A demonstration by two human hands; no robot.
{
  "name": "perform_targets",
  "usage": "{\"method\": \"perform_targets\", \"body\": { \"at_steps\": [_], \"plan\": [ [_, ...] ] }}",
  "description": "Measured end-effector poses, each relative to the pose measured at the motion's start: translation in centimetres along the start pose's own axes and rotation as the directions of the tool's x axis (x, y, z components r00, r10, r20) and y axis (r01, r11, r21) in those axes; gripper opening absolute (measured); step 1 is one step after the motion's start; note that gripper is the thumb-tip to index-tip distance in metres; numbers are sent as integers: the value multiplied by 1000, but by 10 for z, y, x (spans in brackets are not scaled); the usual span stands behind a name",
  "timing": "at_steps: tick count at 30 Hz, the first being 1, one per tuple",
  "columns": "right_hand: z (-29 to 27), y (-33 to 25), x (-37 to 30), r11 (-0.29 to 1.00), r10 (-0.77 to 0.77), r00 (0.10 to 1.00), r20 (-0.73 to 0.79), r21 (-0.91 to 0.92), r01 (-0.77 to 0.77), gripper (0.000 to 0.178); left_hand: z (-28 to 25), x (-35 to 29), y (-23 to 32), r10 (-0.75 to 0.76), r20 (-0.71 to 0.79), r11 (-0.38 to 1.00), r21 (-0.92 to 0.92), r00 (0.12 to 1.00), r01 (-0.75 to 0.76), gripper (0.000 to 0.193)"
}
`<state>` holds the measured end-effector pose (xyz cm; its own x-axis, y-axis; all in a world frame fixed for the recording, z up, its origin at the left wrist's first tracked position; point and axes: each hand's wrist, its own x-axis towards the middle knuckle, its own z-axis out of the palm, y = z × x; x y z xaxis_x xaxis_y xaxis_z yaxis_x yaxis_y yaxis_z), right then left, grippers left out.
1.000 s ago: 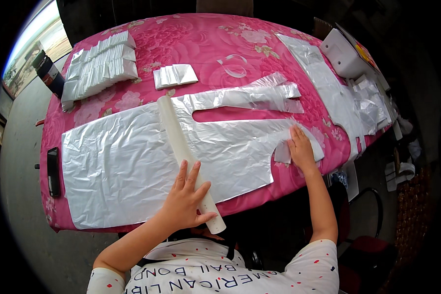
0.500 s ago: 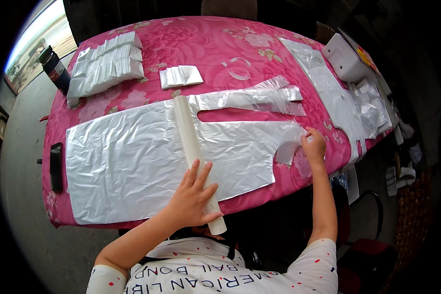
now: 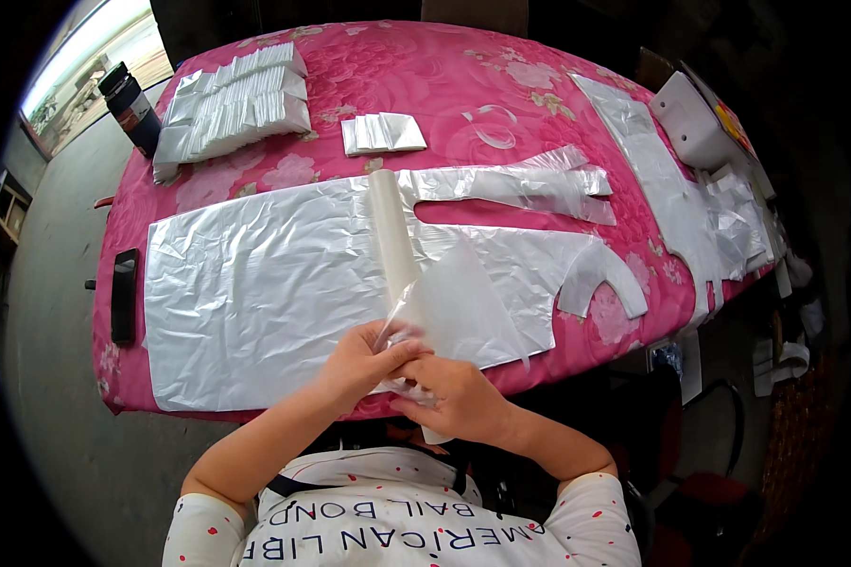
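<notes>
A white plastic sheet (image 3: 255,293), one of a flat layered stack cut like disposable aprons, lies across the table with long strips (image 3: 529,184) at its right end. A pale tube (image 3: 391,227) rests across it. My left hand (image 3: 373,354) and my right hand (image 3: 459,392) meet over the tube's near end. Both are closed on a thin, clear plastic layer (image 3: 463,293), pulled up into a peak and folded over toward the tube. The fingertips are partly hidden by the film and blurred. A curved strip (image 3: 610,269) lies at the sheet's right end.
Bundles of folded white plastic (image 3: 236,104) and a small folded stack (image 3: 384,134) lie at the back, beside a dark jar (image 3: 130,109). A phone (image 3: 124,298) is at the left edge. More plastic sheets (image 3: 667,194) and a white box (image 3: 695,118) are on the right.
My right hand has come from the sheet's right end to the tube, drawing a plastic layer along. My left hand has left its flat place on the tube and closed on the film.
</notes>
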<state>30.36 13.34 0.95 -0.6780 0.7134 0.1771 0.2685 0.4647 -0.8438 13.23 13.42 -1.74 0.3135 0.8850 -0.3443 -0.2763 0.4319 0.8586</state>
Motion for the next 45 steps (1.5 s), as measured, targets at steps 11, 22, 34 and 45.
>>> {"method": "perform_targets", "body": {
  "at_steps": [11, 22, 34, 45],
  "plan": [
    [20, -4, -42, 774, 402, 893, -200, -447, -448, 45, -189, -83, 41, -123, -436, 950, 208, 892, 232, 13],
    [23, 7, -54, 719, 683, 729, -48, -132, -682, 45, -206, -90, 73, -8, -509, 561, 710, 861, 425, 12],
    [24, -1, -61, 695, 716, 698, 25, -123, -708, 46, -34, 25, -10, 627, 130, 236, 908, 768, -347, 50],
    [-5, 7, -26, 773, 631, 761, 150, -197, -603, 56, -39, 47, -30, 501, 213, -88, 977, 839, -196, 64]
  ]
}}
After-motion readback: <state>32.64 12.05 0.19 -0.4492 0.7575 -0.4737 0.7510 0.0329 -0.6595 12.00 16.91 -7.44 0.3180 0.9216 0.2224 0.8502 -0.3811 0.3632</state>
